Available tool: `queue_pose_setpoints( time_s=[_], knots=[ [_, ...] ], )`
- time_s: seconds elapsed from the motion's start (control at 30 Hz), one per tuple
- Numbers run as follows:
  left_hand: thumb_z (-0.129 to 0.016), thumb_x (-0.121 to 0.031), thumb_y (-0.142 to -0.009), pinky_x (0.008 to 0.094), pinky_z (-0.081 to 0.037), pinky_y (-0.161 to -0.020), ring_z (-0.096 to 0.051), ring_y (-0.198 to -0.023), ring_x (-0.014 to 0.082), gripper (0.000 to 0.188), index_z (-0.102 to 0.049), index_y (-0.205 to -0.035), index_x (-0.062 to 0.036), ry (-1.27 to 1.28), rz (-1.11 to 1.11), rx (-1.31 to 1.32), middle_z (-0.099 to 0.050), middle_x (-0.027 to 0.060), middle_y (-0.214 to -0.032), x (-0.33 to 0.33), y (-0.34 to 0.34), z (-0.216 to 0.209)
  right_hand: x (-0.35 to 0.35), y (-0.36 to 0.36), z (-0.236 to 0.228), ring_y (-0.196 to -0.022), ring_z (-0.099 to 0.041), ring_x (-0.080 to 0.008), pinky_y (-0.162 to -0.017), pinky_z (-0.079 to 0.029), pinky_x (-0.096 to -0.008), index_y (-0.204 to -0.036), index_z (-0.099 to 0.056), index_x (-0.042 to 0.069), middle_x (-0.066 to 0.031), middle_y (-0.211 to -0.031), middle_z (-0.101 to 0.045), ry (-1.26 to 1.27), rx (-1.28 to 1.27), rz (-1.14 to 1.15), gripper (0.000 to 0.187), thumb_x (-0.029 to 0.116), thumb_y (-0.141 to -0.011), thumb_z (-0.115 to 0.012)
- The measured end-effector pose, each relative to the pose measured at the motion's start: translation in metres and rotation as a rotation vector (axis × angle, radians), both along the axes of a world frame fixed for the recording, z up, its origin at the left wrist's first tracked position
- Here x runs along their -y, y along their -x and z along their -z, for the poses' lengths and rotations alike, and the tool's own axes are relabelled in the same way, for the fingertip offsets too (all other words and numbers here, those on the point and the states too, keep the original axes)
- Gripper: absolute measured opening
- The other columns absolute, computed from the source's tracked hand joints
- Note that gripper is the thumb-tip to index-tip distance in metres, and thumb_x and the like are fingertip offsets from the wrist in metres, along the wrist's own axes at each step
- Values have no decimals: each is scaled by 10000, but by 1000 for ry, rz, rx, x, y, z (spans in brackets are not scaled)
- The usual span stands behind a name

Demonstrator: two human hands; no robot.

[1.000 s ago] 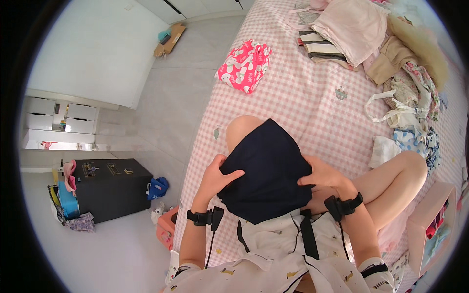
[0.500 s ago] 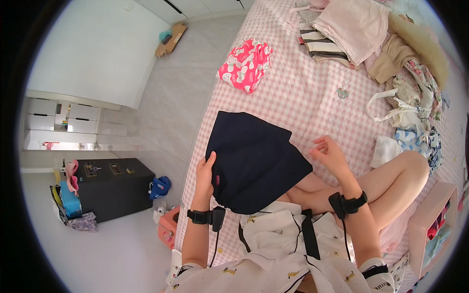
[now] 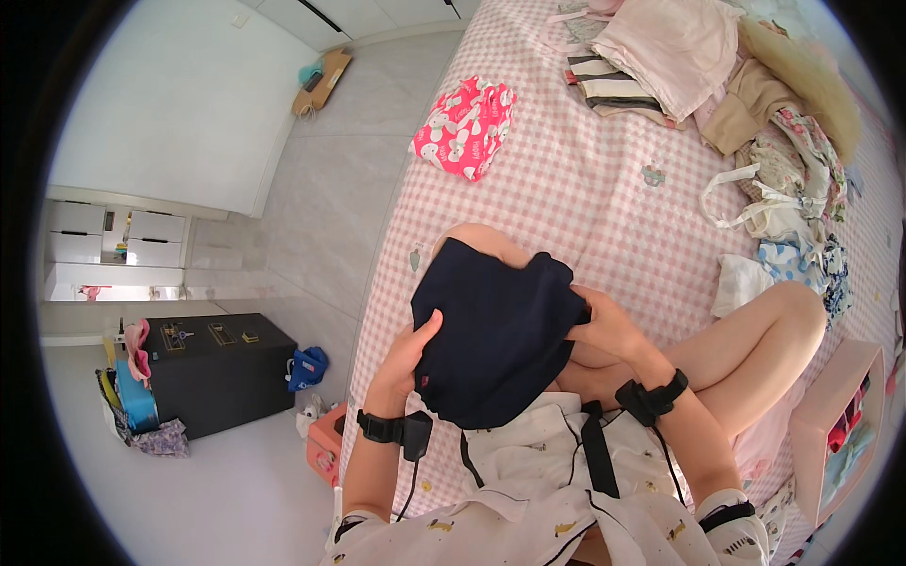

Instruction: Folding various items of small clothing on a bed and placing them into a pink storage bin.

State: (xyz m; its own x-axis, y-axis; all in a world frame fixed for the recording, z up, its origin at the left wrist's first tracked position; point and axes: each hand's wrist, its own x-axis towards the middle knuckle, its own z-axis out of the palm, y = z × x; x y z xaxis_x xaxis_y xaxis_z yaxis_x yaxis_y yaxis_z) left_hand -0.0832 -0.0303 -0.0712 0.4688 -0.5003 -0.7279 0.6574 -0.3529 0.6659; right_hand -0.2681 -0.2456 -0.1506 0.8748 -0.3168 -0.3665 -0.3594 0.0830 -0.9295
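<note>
A dark navy folded garment point(image 3: 495, 340) is held above my lap; its exact kind is hidden by the folds. A small reddish mark shows near its lower left corner. My left hand point(image 3: 408, 354) grips the left edge, thumb on top and fingers underneath. At the right edge, my right hand point(image 3: 604, 325) is closed on the cloth with the thumb and fingers pinching it. One bare knee point(image 3: 481, 241) shows just past the garment's far edge, and the other leg point(image 3: 755, 330) is bent out to the right.
Pink checked bedding point(image 3: 566, 208) lies under me. A bright pink rabbit-print cloth bundle point(image 3: 465, 130) sits at the far left. Piled clothes point(image 3: 670, 52) line the far right. A pink storage box point(image 3: 812, 424) stands at the right, and a black cabinet point(image 3: 222, 373) on the floor.
My right hand, free and apart from the garment before, has taken hold of its right edge. The garment is bunched narrower, and a knee shows beyond it.
</note>
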Motion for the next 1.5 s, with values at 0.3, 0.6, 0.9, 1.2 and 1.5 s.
queue_pose_setpoints(
  time_s=[0.3, 0.6, 0.9, 1.2, 1.5],
  knots=[
    [-521, -329, -938, 302, -486, -899, -561, -1102, 191, 502, -445, -1287, 23, 83, 57, -284, -534, 120, -1260, 34, 25, -5, 15, -12, -62, -1170, -445, -181, -1029, -283, -307, -892, -581, 26, -50, -1213, -490, -146, 661, 411, 261, -138, -691, -604],
    [-487, -304, -952, 339, -472, -933, -541, -1129, 204, 449, -454, -1283, -4, 356, 52, -391, -518, 110, -1283, 95, 73, 17, 54, 3, -71, -1279, -373, -254, -1054, -275, -357, -1266, -387, 39, -144, -1357, -399, 218, 422, 637, 537, 168, -831, -674],
    [-432, -264, -970, 387, -458, -959, -529, -1137, 228, 396, -456, -1271, -7, 372, -408, -241, -521, 106, -1273, 121, 75, 29, 13, 52, -43, -1235, -416, -231, -1034, -323, -339, -1326, -349, -93, -193, -1331, -440, -784, 314, 474, 708, 387, -876, -611],
    [-448, -141, -938, 382, -437, -968, -532, -1123, 238, 337, -459, -1242, 4, 380, -292, -328, -537, 108, -1232, 133, 56, 42, 37, 31, -81, -922, -600, -142, -829, -486, -270, -1142, -557, -61, -85, -1038, -635, -476, 200, 509, 430, 50, -760, -720],
    [-479, -280, -943, 348, -346, -1024, -431, -1224, 222, 533, -337, -1359, 22, 497, 33, -127, -410, 126, -1370, 108, 51, 48, 36, 4, -156, -896, -560, -96, -814, -468, -259, -1126, -534, -44, -40, -976, -622, 25, 453, 458, 394, 41, -783, -709]
  ],
)
